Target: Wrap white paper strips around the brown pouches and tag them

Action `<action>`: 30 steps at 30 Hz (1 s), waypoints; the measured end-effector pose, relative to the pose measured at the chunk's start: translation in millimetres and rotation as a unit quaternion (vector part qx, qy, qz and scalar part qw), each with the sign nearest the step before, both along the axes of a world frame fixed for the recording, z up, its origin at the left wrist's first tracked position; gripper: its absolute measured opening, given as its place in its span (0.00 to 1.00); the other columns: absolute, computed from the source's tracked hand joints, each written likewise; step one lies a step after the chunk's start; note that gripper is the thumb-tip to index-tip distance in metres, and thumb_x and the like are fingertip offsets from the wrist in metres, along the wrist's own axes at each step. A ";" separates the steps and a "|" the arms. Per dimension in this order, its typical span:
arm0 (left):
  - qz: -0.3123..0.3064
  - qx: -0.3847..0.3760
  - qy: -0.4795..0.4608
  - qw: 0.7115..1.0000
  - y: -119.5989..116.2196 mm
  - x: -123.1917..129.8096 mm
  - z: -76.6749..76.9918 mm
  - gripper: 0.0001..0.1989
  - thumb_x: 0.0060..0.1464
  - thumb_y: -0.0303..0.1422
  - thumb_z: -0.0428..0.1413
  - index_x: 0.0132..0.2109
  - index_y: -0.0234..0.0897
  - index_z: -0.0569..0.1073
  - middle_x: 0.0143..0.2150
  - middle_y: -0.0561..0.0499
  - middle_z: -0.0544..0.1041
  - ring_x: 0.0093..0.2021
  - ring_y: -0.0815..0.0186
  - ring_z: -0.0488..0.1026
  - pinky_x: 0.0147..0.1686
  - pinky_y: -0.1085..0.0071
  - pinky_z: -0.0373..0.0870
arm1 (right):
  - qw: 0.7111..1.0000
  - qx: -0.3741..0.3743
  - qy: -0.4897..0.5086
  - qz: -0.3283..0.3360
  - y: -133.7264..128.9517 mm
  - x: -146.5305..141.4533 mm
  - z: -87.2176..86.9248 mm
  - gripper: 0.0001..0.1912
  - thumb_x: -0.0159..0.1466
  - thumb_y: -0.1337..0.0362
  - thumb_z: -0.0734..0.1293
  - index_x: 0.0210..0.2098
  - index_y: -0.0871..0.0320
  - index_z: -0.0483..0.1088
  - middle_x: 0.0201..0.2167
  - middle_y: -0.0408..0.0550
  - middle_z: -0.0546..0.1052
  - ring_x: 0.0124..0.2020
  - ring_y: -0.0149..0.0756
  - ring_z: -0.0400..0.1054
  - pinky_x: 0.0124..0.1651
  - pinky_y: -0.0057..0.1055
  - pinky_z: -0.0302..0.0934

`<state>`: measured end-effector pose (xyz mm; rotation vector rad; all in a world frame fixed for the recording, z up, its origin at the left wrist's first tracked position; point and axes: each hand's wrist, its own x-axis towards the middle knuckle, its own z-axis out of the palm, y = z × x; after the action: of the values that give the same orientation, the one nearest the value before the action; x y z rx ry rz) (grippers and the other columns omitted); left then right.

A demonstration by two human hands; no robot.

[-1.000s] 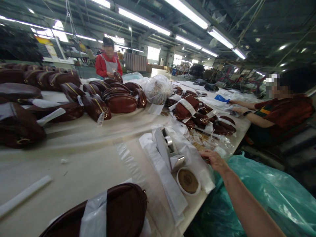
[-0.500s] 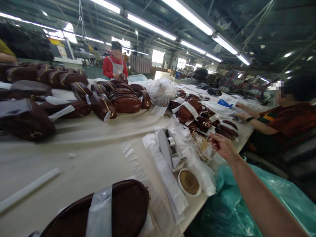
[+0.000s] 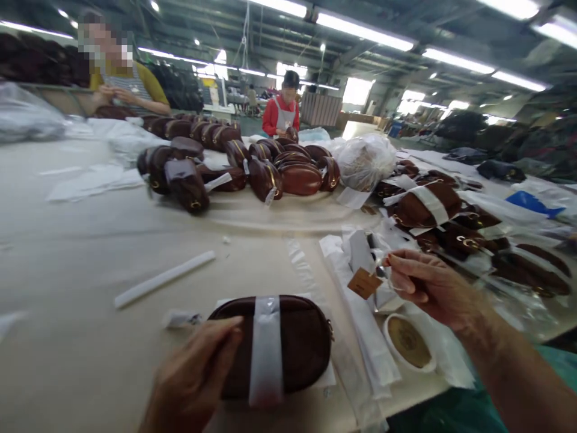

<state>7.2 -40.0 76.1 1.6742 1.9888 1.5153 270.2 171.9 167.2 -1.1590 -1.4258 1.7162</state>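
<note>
A dark brown oval bag (image 3: 302,343) lies near the table's front edge with a pale translucent band (image 3: 267,349) around its middle. My left hand (image 3: 198,367) is at the bag's left end, thumb and fingers near each other; whether it grips the bag is unclear. Above the tape dispenser (image 3: 360,249), my right hand (image 3: 424,279) pinches a thin string, from which a small brown tag (image 3: 364,283) hangs. Just below that hand sits a round white-rimmed container (image 3: 409,341).
Brown bags (image 3: 300,177) stand across the table's middle, and more are piled at right (image 3: 428,207). A white strip (image 3: 164,279) lies at left. Behind are a large clear plastic bundle (image 3: 365,159), a person in red (image 3: 270,117) and a person in yellow (image 3: 153,84).
The view has turned left. My right hand has come back from the tag pile with a tag hanging from it. My left hand has come into view at the banded bag.
</note>
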 end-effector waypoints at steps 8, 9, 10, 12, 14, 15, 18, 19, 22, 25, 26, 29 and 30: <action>-0.122 0.023 0.080 0.989 61.6 41.5 32.6 0.23 0.48 0.28 0.60 0.52 0.33 0.66 0.50 0.41 0.72 0.53 0.57 0.67 0.53 0.59 0.65 | 0.984 0.003 -0.010 0.180 -51.2 -73.6 -16.5 0.16 0.48 0.52 0.74 0.28 0.58 0.75 0.12 0.40 0.66 0.13 0.21 0.53 0.13 0.18 0.45; -0.120 0.006 0.084 0.989 64.0 40.7 32.1 0.22 0.47 0.28 0.61 0.50 0.33 0.67 0.48 0.42 0.74 0.51 0.56 0.68 0.51 0.59 0.66 | 0.979 0.020 -0.017 0.201 -54.1 -76.7 -17.3 0.16 0.50 0.51 0.73 0.28 0.58 0.75 0.12 0.40 0.67 0.13 0.21 0.54 0.14 0.18 0.46; -0.110 -0.013 0.085 0.990 65.1 39.6 31.2 0.19 0.46 0.28 0.61 0.47 0.33 0.68 0.44 0.43 0.75 0.47 0.57 0.69 0.49 0.59 0.66 | 0.975 0.040 -0.025 0.218 -56.3 -78.7 -17.5 0.16 0.52 0.51 0.72 0.28 0.58 0.75 0.13 0.41 0.67 0.13 0.22 0.55 0.14 0.18 0.48; -0.079 -0.054 0.075 0.993 65.0 37.9 29.6 0.11 0.47 0.29 0.60 0.39 0.35 0.70 0.36 0.47 0.75 0.39 0.60 0.70 0.42 0.63 0.67 | 0.967 0.088 -0.036 0.237 -59.0 -79.8 -16.6 0.16 0.54 0.51 0.70 0.29 0.58 0.75 0.15 0.42 0.69 0.15 0.23 0.58 0.15 0.19 0.52; -0.055 -0.083 0.058 0.993 64.0 37.3 29.4 0.05 0.49 0.30 0.59 0.32 0.36 0.70 0.30 0.50 0.74 0.34 0.63 0.69 0.38 0.66 0.65 | 0.960 0.143 -0.038 0.239 -60.8 -78.6 -14.6 0.14 0.56 0.51 0.69 0.29 0.57 0.75 0.16 0.43 0.70 0.17 0.25 0.61 0.17 0.20 0.56; -0.050 -0.091 0.045 0.994 63.7 37.4 29.9 0.05 0.49 0.31 0.58 0.30 0.36 0.69 0.28 0.51 0.73 0.32 0.64 0.68 0.36 0.67 0.64 | 0.955 0.172 -0.037 0.239 -61.8 -77.7 -13.5 0.13 0.57 0.52 0.69 0.29 0.57 0.75 0.17 0.43 0.70 0.18 0.26 0.62 0.18 0.20 0.57; -0.059 -0.100 -0.025 0.993 63.7 38.6 32.1 0.08 0.52 0.32 0.56 0.26 0.36 0.70 0.26 0.52 0.72 0.29 0.67 0.66 0.33 0.71 0.62 | 0.930 0.264 -0.030 0.254 -66.2 -75.2 -11.9 0.08 0.59 0.58 0.68 0.29 0.55 0.75 0.21 0.44 0.72 0.22 0.28 0.65 0.23 0.21 0.61; -0.069 -0.099 -0.057 0.991 64.0 39.0 32.4 0.09 0.53 0.32 0.55 0.26 0.36 0.71 0.26 0.52 0.72 0.28 0.68 0.67 0.32 0.72 0.62 | 0.917 0.296 -0.026 0.267 -68.3 -74.7 -12.3 0.06 0.60 0.60 0.68 0.30 0.55 0.74 0.23 0.44 0.73 0.24 0.29 0.67 0.25 0.22 0.63; -0.097 -0.087 -0.179 0.975 65.3 40.4 30.2 0.11 0.55 0.32 0.52 0.27 0.35 0.73 0.26 0.52 0.71 0.28 0.70 0.67 0.30 0.74 0.62 | 0.865 0.383 -0.033 0.322 -75.7 -74.3 -17.0 0.04 0.62 0.68 0.65 0.33 0.55 0.72 0.29 0.45 0.74 0.31 0.30 0.70 0.33 0.23 0.66; -0.128 -0.077 -0.323 0.934 66.1 40.5 25.2 0.08 0.53 0.32 0.52 0.31 0.34 0.74 0.26 0.53 0.72 0.27 0.71 0.67 0.29 0.76 0.63 | 0.817 0.452 -0.058 0.353 -82.3 -73.5 -25.4 0.06 0.63 0.71 0.63 0.36 0.55 0.70 0.34 0.48 0.74 0.36 0.31 0.70 0.37 0.23 0.67; -0.138 -0.078 -0.363 0.918 66.0 40.0 24.1 0.07 0.52 0.31 0.52 0.32 0.34 0.74 0.26 0.54 0.72 0.27 0.71 0.67 0.29 0.76 0.63 | 0.805 0.472 -0.063 0.354 -83.8 -73.1 -28.2 0.07 0.63 0.72 0.63 0.36 0.56 0.69 0.35 0.49 0.73 0.37 0.32 0.70 0.38 0.23 0.67; -0.153 -0.088 -0.430 0.885 63.5 37.2 24.6 0.05 0.49 0.31 0.55 0.32 0.33 0.73 0.28 0.53 0.74 0.29 0.71 0.68 0.31 0.76 0.65 | 0.785 0.515 -0.073 0.336 -85.7 -71.5 -34.5 0.07 0.62 0.73 0.63 0.37 0.55 0.68 0.37 0.50 0.73 0.39 0.32 0.70 0.39 0.23 0.68; -0.156 -0.092 -0.442 0.878 62.1 36.1 26.1 0.05 0.48 0.30 0.56 0.32 0.33 0.73 0.29 0.52 0.75 0.30 0.71 0.69 0.32 0.76 0.65 | 0.782 0.525 -0.077 0.327 -85.7 -71.1 -35.6 0.07 0.62 0.73 0.63 0.36 0.55 0.68 0.38 0.51 0.73 0.39 0.32 0.70 0.39 0.23 0.68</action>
<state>43.3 22.1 102.2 0.8835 1.2449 1.5025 199.1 86.2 131.6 -0.1498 -2.5755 0.8069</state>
